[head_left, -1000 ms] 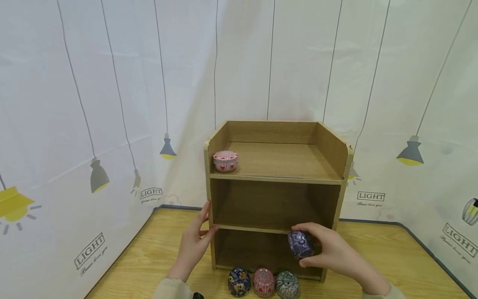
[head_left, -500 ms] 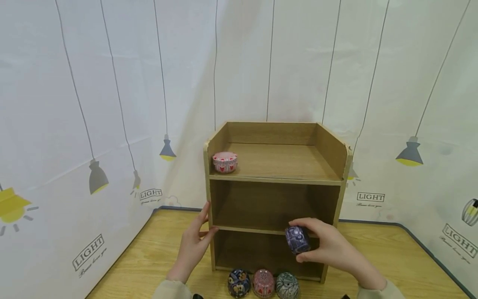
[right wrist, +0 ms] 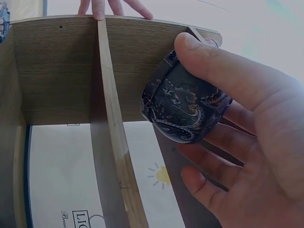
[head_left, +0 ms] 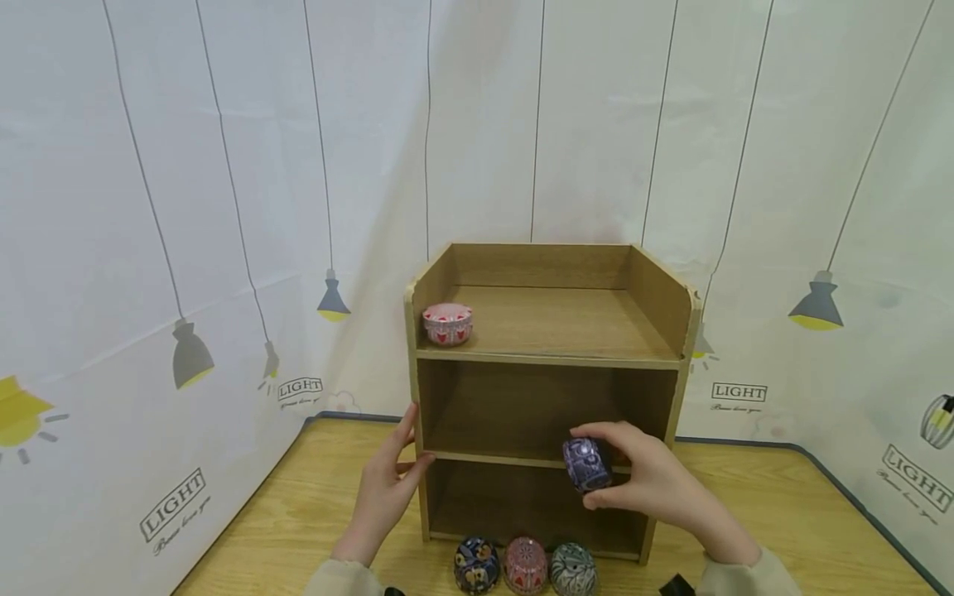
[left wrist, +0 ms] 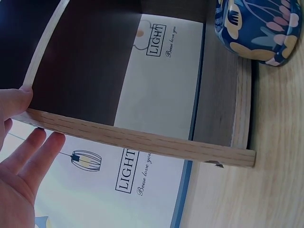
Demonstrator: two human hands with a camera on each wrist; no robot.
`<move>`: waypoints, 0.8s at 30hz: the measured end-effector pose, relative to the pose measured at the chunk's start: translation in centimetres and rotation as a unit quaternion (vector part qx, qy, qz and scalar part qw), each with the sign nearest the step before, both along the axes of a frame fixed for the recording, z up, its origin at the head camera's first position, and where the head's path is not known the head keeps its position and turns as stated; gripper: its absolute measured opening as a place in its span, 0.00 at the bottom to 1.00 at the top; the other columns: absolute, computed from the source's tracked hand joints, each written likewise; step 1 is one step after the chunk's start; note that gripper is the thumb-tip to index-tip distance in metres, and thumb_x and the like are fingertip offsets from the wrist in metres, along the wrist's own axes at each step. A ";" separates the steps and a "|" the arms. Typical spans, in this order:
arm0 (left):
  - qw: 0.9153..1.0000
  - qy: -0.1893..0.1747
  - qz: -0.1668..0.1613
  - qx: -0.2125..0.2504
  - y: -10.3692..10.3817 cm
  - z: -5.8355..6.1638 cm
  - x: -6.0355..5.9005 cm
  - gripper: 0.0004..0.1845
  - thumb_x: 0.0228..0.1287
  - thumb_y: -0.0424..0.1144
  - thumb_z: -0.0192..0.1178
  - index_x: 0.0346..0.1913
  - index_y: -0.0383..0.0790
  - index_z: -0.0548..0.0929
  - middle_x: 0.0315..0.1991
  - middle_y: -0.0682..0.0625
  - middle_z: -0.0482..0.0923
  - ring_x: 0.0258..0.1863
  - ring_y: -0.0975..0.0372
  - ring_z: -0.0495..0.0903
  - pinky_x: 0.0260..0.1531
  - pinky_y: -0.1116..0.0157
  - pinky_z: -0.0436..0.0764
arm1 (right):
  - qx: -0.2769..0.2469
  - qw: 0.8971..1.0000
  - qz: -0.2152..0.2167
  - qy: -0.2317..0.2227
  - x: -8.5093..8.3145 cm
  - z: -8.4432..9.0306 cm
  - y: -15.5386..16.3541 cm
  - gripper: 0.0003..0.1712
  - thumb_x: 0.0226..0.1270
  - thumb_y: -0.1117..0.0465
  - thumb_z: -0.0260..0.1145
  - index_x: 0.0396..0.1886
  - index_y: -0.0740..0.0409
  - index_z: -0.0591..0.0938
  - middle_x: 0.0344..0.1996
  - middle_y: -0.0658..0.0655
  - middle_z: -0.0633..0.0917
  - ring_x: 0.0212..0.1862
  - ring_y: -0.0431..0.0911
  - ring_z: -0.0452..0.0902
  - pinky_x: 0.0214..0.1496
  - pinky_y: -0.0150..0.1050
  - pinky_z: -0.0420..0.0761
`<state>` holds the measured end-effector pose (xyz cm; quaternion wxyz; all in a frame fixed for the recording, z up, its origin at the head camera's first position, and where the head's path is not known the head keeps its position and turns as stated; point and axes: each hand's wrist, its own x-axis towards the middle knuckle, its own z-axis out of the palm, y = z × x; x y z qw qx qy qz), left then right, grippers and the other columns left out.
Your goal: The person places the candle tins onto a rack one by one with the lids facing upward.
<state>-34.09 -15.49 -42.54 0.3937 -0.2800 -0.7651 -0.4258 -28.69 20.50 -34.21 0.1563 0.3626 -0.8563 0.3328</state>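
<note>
A small wooden shelf unit (head_left: 547, 361) stands on the table. My left hand (head_left: 383, 490) holds its left side panel, thumb at the front edge by the middle board, fingers along the outside, as the left wrist view shows. My right hand (head_left: 650, 478) grips a small round tin (head_left: 585, 464), dark purple-blue with a paisley pattern, between thumb and fingers. The tin is tilted in front of the middle board's edge, right of centre. In the right wrist view the paisley tin (right wrist: 185, 102) overlaps the middle compartment's opening.
A pink tin with red hearts (head_left: 448, 324) sits at the top board's left end. Before the unit's base stand a navy floral tin (head_left: 477, 566), a pink-red tin (head_left: 526, 566) and a green leafy tin (head_left: 573, 569). Lamp-printed sheets (head_left: 596, 124) surround the table (head_left: 298, 505).
My right hand has moved the paisley tin slightly up and to the left, toward the middle board's edge. My left hand stays on the side panel.
</note>
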 end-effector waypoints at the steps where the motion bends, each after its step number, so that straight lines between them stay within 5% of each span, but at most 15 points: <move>1: 1.000 0.001 0.000 0.000 0.0 0.0 0.0 0.43 0.55 0.24 0.68 0.74 0.45 0.64 0.64 0.42 0.72 0.50 0.48 0.80 0.31 0.68 0.85 | 0.002 1.000 -0.002 0.002 -0.1 0.1 -0.1 0.42 0.46 0.52 0.81 0.62 0.55 0.75 0.56 0.52 0.78 0.51 0.41 0.75 0.48 0.40 0.83; 10: 1.000 0.007 0.000 -0.001 0.0 0.0 -0.1 0.43 0.54 0.23 0.69 0.73 0.45 0.64 0.64 0.42 0.72 0.50 0.48 0.80 0.31 0.68 0.85 | -0.025 0.999 0.008 -0.035 -0.5 0.7 -0.6 0.42 0.46 0.55 0.81 0.63 0.56 0.75 0.57 0.56 0.78 0.47 0.44 0.78 0.36 0.36 0.84; 24: 1.000 0.000 -0.002 0.002 0.0 -0.1 -0.1 0.43 0.55 0.24 0.68 0.74 0.45 0.64 0.64 0.42 0.72 0.50 0.48 0.80 0.31 0.65 0.86 | -0.025 1.000 0.010 0.008 -1.4 0.7 -1.9 0.43 0.47 0.54 0.80 0.65 0.54 0.74 0.57 0.54 0.79 0.45 0.40 0.76 0.44 0.39 0.81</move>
